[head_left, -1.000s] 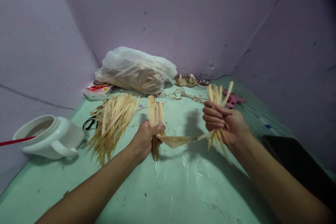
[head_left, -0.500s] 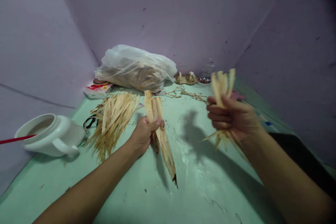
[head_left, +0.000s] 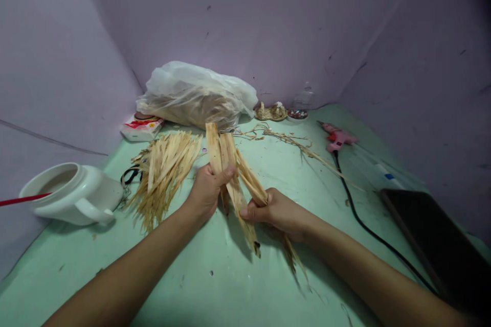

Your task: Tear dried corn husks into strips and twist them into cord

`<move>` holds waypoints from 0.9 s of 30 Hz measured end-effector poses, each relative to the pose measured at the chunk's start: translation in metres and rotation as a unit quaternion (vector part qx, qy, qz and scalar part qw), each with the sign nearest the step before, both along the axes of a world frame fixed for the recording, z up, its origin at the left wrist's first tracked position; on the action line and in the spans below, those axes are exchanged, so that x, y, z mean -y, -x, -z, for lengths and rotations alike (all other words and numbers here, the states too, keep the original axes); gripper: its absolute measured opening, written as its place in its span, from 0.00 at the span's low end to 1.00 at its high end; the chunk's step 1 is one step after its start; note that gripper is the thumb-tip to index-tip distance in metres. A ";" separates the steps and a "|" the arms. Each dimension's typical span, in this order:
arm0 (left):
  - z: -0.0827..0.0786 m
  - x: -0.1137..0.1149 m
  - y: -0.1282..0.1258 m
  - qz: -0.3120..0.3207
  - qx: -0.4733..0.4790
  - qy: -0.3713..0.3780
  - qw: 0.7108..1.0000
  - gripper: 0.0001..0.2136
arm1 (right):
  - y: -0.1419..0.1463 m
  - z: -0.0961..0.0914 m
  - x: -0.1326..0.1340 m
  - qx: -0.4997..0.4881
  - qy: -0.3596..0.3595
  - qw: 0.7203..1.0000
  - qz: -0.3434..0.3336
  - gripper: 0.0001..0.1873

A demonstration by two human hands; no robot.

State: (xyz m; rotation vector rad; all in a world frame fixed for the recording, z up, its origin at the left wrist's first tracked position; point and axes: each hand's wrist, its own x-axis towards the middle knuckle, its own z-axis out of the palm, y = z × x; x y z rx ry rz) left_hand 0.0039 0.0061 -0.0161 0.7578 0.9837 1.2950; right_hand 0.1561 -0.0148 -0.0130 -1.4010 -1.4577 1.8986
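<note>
My left hand (head_left: 209, 189) is closed round two wide, straw-coloured dried leaf strips (head_left: 229, 161), thumb on top. One of them slants down towards me and ends in a dark tip. Just to the right, my right hand (head_left: 282, 212) grips a bundle of narrower dried leaf strips (head_left: 251, 179), whose frayed ends trail below the palm. Its thumb lies at the lower part of the left hand's strips; whether it pinches them I cannot tell. A pile of thin dried strips (head_left: 166, 168) lies on the green table (head_left: 184, 276) left of my hands.
At left, a white pitcher (head_left: 92, 189) lies tipped with a red stick in it. Behind are a small box (head_left: 140, 130), a stuffed plastic bag (head_left: 199, 94) and thin twigs (head_left: 286, 138). At right are a pink glue gun (head_left: 337, 137), its black cord and a dark flat device (head_left: 429, 240).
My right hand has come down and left with its bundle, from raised at the right to beside my left hand. The glue gun and cord now show. My left hand keeps its grip.
</note>
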 end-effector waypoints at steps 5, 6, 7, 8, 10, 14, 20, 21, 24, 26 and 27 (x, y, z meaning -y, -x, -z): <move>-0.003 -0.008 0.007 -0.061 0.003 -0.013 0.998 0.15 | 0.003 -0.002 0.000 -0.008 0.034 0.999 -0.023 0.12; -0.003 -0.009 0.009 -0.076 0.006 -0.014 0.997 0.15 | 0.003 -0.003 0.001 -0.005 0.038 0.999 -0.028 0.12; -0.003 -0.011 0.009 -0.090 0.009 -0.015 0.996 0.15 | 0.004 -0.005 0.001 -0.002 0.042 0.999 -0.030 0.11; -0.004 -0.012 0.010 -0.103 0.011 -0.018 0.994 0.15 | 0.004 -0.006 0.001 0.002 0.043 0.999 -0.031 0.11; -0.004 -0.014 0.010 -0.118 0.017 -0.023 0.993 0.14 | 0.005 -0.006 0.001 0.007 0.041 0.999 -0.032 0.11; -0.007 -0.016 0.010 -0.146 0.029 -0.028 0.989 0.16 | 0.005 -0.002 0.002 0.016 0.012 0.998 -0.057 0.08; -0.021 -0.022 0.024 -0.159 0.016 -0.027 0.987 0.13 | 0.003 -0.002 0.007 -0.014 0.008 0.992 -0.124 0.12; -0.025 -0.024 0.029 -0.165 0.012 -0.035 0.986 0.13 | 0.002 -0.004 0.008 -0.018 0.012 0.991 -0.135 0.14; -0.036 -0.028 0.042 -0.163 0.011 -0.061 0.985 0.11 | 0.001 -0.006 0.008 -0.040 0.016 0.991 -0.124 0.15; -0.040 -0.028 0.047 -0.149 0.011 -0.067 0.987 0.12 | 0.002 -0.006 0.007 -0.076 0.024 0.993 -0.082 0.16; -0.041 -0.028 0.048 -0.145 0.007 -0.066 0.987 0.12 | 0.003 -0.007 0.007 -0.095 0.032 0.993 -0.055 0.16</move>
